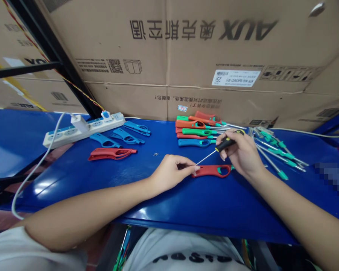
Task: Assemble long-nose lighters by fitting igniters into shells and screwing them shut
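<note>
A red long-nosed gas lighter [210, 171] lies flat on the blue tabletop, its green trigger showing in the loop. My left hand [172, 171] is closed, thumb and fingertips pinching at the lighter's left end; any small part between them is too small to make out. In my right hand [243, 152] is a screwdriver [227, 143] with a black and yellow handle. Its thin shaft slants down left, the tip meeting my left fingertips at the lighter's end. Several assembled lighters [196, 131] in red, orange, green and blue lie stacked just behind.
Metal tubes with green parts [282, 150] are heaped at the right. Blue handle shells [127, 135] and red shells [112, 153] lie at left, near a white power strip [69, 131]. Tiny screws [156, 154] rest mid-table. A large cardboard box [158, 75] stands behind.
</note>
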Tool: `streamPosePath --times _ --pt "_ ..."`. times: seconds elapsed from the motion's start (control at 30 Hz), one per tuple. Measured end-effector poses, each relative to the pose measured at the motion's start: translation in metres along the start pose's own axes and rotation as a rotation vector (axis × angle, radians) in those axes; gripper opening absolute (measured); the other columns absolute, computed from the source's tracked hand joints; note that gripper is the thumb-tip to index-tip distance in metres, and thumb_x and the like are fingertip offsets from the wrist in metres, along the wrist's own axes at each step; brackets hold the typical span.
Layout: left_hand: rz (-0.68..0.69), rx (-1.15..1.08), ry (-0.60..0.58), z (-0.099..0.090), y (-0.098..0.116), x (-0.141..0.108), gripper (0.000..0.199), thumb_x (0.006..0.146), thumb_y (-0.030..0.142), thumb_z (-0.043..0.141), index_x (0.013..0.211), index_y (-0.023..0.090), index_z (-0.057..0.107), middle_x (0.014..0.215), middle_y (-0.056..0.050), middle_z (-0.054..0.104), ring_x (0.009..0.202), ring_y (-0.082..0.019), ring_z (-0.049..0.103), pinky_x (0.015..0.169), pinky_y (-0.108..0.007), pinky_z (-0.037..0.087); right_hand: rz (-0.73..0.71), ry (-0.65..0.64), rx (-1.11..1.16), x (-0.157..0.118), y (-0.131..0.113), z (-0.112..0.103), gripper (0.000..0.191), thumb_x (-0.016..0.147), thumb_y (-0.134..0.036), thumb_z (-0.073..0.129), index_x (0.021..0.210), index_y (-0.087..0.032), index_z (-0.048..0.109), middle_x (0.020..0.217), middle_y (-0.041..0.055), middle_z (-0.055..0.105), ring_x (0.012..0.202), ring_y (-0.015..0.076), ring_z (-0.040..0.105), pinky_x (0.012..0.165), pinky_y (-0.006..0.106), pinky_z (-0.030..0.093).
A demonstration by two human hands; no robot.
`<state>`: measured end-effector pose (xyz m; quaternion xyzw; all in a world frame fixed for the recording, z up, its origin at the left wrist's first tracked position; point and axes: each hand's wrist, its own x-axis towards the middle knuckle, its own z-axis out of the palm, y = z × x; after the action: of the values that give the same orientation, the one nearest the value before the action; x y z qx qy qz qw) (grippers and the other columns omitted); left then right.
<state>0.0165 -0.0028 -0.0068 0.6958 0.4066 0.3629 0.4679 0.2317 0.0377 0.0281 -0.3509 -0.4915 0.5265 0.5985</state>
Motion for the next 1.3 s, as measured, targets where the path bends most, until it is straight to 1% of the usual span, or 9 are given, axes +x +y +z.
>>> streamPosePath --times 0.1,0.23,0.4,0.57,0.67,0.8,0.97,1.13,1.3 --pt "-0.039 0.027 -0.034 0.003 0.003 -0.005 0.022 0.09 0.034 0.07 0.081 0.017 0.08 0.079 -0.004 0.079 0.072 -0.017 0.07 0.069 -0.026 0.051 -0.023 -0.103 -0.009 -0.005 -0.008 0.001 0.027 0.076 -0.035 0.076 0.076 -0.02 0.053 0.066 0.0011 0.068 0.036 0.0105 0.052 0.031 0.021 0.039" --pt "-0.059 0.055 -0.078 0.007 0.006 -0.01 0.02 0.089 0.033 0.071 0.082 0.016 0.08 0.076 -0.004 0.078 0.067 -0.016 0.068 0.063 -0.024 0.049 -0.06 -0.258 -0.086 -0.011 -0.014 0.0 0.02 0.084 -0.035 0.071 0.08 -0.02 0.059 0.07 0.0018 0.069 0.037 0.0101 0.054 0.032 0.021 0.041" --pt "0.092 0.16 -0.159 0.007 0.003 -0.011 0.014 0.089 0.029 0.072 0.087 0.018 0.081 0.083 -0.003 0.078 0.07 -0.015 0.069 0.066 -0.023 0.05 -0.075 -0.302 -0.16 -0.015 -0.01 0.001 0.02 0.089 -0.038 0.068 0.083 -0.021 0.06 0.068 0.0009 0.068 0.04 0.0104 0.053 0.031 0.02 0.041" --pt "0.239 0.267 -0.22 0.007 0.0 -0.013 0.013 0.092 0.028 0.07 0.093 0.019 0.08 0.09 -0.004 0.079 0.082 -0.016 0.071 0.079 -0.025 0.052 -0.096 -0.253 -0.243 -0.02 -0.007 0.005 0.024 0.088 -0.041 0.07 0.082 -0.021 0.059 0.065 0.0006 0.068 0.034 0.0095 0.05 0.028 0.021 0.038" --pt "0.286 0.309 -0.263 0.007 0.0 -0.014 0.014 0.093 0.028 0.068 0.093 0.018 0.079 0.091 -0.004 0.078 0.083 -0.016 0.07 0.081 -0.026 0.051 -0.121 -0.227 -0.289 -0.024 -0.008 0.009 0.026 0.087 -0.043 0.071 0.079 -0.021 0.059 0.062 0.0006 0.067 0.03 0.0092 0.047 0.027 0.021 0.035" --pt "0.255 0.298 -0.242 0.007 0.0 -0.014 0.015 0.093 0.031 0.069 0.092 0.019 0.078 0.09 -0.003 0.078 0.082 -0.016 0.07 0.08 -0.026 0.051 -0.125 -0.168 -0.252 -0.028 -0.008 0.012 0.029 0.084 -0.044 0.075 0.076 -0.02 0.06 0.061 0.0008 0.067 0.029 0.0087 0.047 0.026 0.021 0.034" --pt "0.207 0.229 -0.144 0.008 0.002 -0.013 0.013 0.089 0.031 0.073 0.088 0.02 0.079 0.085 -0.002 0.077 0.076 -0.015 0.068 0.072 -0.024 0.05 -0.196 -0.141 -0.267 -0.029 -0.007 0.013 0.026 0.091 -0.042 0.069 0.079 -0.021 0.058 0.063 -0.001 0.067 0.03 0.0071 0.047 0.027 0.019 0.034" --pt "0.183 0.173 -0.117 0.009 0.006 -0.013 0.012 0.087 0.028 0.075 0.084 0.018 0.079 0.08 -0.002 0.076 0.069 -0.013 0.065 0.064 -0.021 0.047 -0.139 -0.16 -0.212 -0.027 -0.009 0.014 0.024 0.091 -0.043 0.069 0.082 -0.023 0.059 0.065 -0.0004 0.067 0.033 0.0066 0.044 0.026 0.018 0.029" --pt "0.141 0.129 -0.092 0.006 0.009 -0.011 0.014 0.088 0.03 0.075 0.089 0.016 0.078 0.081 -0.002 0.075 0.064 -0.01 0.06 0.062 -0.021 0.046 -0.135 -0.109 -0.158 -0.021 -0.013 0.013 0.027 0.087 -0.048 0.072 0.083 -0.023 0.062 0.063 0.0003 0.066 0.035 0.0085 0.047 0.027 0.019 0.03"
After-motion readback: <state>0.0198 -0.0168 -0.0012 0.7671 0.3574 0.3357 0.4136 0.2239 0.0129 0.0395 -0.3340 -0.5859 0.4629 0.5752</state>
